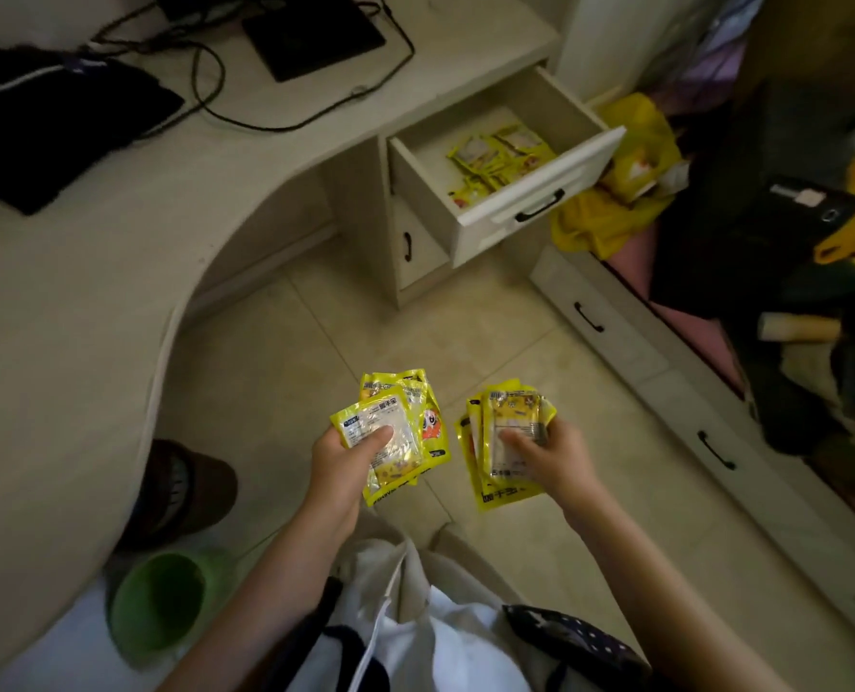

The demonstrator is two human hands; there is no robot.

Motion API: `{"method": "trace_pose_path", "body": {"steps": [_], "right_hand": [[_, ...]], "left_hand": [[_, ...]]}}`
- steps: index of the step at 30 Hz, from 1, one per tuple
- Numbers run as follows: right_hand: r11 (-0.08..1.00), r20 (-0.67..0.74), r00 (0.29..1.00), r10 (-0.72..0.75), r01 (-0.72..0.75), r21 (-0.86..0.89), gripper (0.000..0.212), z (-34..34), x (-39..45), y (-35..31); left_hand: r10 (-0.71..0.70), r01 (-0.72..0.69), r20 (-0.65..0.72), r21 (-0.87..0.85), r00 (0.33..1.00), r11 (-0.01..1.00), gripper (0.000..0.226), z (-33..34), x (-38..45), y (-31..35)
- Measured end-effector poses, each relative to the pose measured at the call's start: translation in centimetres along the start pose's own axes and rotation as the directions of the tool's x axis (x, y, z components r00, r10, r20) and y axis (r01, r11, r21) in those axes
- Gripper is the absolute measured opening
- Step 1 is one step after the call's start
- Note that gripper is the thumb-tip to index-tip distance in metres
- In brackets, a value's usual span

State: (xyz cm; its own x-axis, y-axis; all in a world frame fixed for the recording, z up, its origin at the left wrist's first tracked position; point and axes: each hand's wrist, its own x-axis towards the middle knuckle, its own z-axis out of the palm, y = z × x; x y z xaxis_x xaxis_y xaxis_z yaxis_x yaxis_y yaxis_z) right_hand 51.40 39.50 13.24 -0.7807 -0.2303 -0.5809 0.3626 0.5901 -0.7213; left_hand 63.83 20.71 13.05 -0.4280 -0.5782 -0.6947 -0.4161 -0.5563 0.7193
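My left hand [340, 459] gripped a fanned stack of yellow packets [405, 432], thumb pressed on the top one. My right hand [552, 454] clamped a second stack of yellow packets [502, 442] just beside it. Both stacks were held above the tiled floor [275, 352]. More packets lay in the open drawer [540, 184] of the desk [90, 252].

Yellow packets with clear windows [390, 437] in my left hand [340, 467]; matching yellow packets [505, 442] in my right hand [555, 457]. Green bin [158, 601] below my left arm.
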Motion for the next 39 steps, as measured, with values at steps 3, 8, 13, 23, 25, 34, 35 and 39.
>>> {"method": "trace_pose_path", "body": {"steps": [3, 8, 13, 23, 25, 34, 35, 39], "right_hand": [[0.998, -0.037, 0.999, 0.035, -0.033, 0.053, 0.024, -2.7, 0.6, 0.9], [0.987, -0.071, 0.993, 0.093, -0.082, 0.137, 0.026, -6.0, 2.9, 1.2], [0.978, -0.103, 0.989, 0.108, -0.087, 0.191, 0.023, -9.3, 6.8, -1.0], [0.966, -0.108, 0.991, 0.085, -0.055, 0.251, 0.022, -15.0, 17.3, -8.6], [0.967, -0.118, 0.990, 0.075, -0.043, 0.251, 0.016, -16.1, 19.1, -9.8], [0.974, -0.049, 0.996, 0.073, -0.061, 0.216, 0.018, -21.1, 27.9, -13.8], [0.979, -0.035, 0.997, 0.066, -0.058, 0.196, 0.018, -21.8, 29.0, -14.3], [0.995, 0.042, 0.998, 0.051, -0.054, 0.083, 0.020, -24.7, 33.8, -15.7]], "left_hand": [[-0.001, -0.001, 0.048, 0.044, 0.999, 0.999, 0.019, 3.6, -0.2, 0.2], [-0.015, 0.008, 0.104, 0.070, 0.994, 0.998, 0.021, 8.8, 1.3, 2.0], [-0.015, 0.003, 0.136, 0.090, 0.991, 0.996, 0.024, 13.9, 4.4, 4.6], [0.003, -0.021, 0.152, 0.116, 0.988, 0.993, 0.025, 23.9, 13.1, 12.7], [0.002, -0.018, 0.148, 0.106, 0.989, 0.994, 0.027, 25.6, 14.5, 14.0], [-0.006, 0.005, 0.084, 0.017, 0.996, 1.000, 0.027, 33.3, 19.0, 17.1], [0.001, -0.001, 0.073, -0.002, 0.997, 1.000, 0.030, 34.2, 19.5, 17.4], [0.012, -0.013, -0.009, -0.084, 1.000, 0.996, 0.032, 38.1, 20.7, 18.1]]}}
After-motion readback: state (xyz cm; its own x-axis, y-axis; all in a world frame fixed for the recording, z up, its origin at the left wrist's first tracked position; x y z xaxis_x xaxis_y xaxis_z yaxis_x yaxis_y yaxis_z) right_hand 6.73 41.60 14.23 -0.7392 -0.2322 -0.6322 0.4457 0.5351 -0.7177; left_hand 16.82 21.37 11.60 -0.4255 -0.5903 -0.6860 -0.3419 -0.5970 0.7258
